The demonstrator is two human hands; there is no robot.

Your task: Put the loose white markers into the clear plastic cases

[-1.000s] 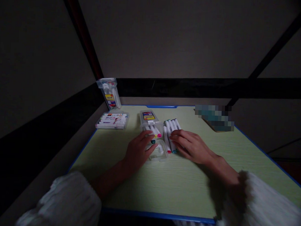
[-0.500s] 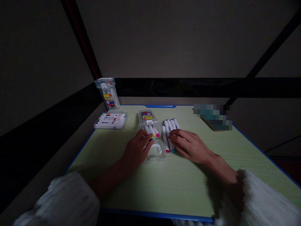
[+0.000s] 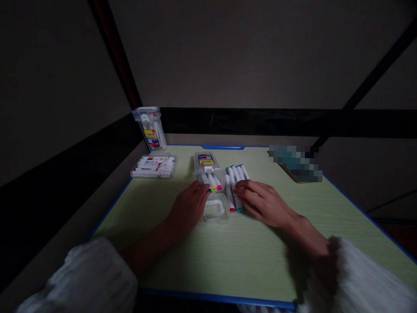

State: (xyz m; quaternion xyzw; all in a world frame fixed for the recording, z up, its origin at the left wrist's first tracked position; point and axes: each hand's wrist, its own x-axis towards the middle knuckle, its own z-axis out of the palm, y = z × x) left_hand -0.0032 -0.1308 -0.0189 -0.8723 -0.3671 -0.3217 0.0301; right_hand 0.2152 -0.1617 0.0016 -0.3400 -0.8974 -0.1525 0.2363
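My left hand (image 3: 189, 205) is at the near end of a clear plastic case (image 3: 197, 167) lying on the table, its thumb and fingers pinched around a white marker with a dark green end (image 3: 209, 190). Beside that marker, inside the case, are white markers with a yellow end (image 3: 213, 188) and a pink end (image 3: 219, 187). The case's hinged lid (image 3: 223, 217) lies folded back towards me. To the right, my right hand (image 3: 263, 203) has its bent fingers closed over a row of white markers (image 3: 232, 174); a red-ended marker (image 3: 231, 203) is at the row's left side.
A second marker case (image 3: 151, 131) stands upright at the back left corner. In front of it lies a flat pack of markers (image 3: 154, 167). A blurred-out flat object (image 3: 295, 164) is at the back right. Blue edging runs round the pale green table (image 3: 225, 262).
The clear case has shifted slightly to the right, and my left fingers have drawn closer around the dark green-ended marker. My right hand stays on the row of markers.
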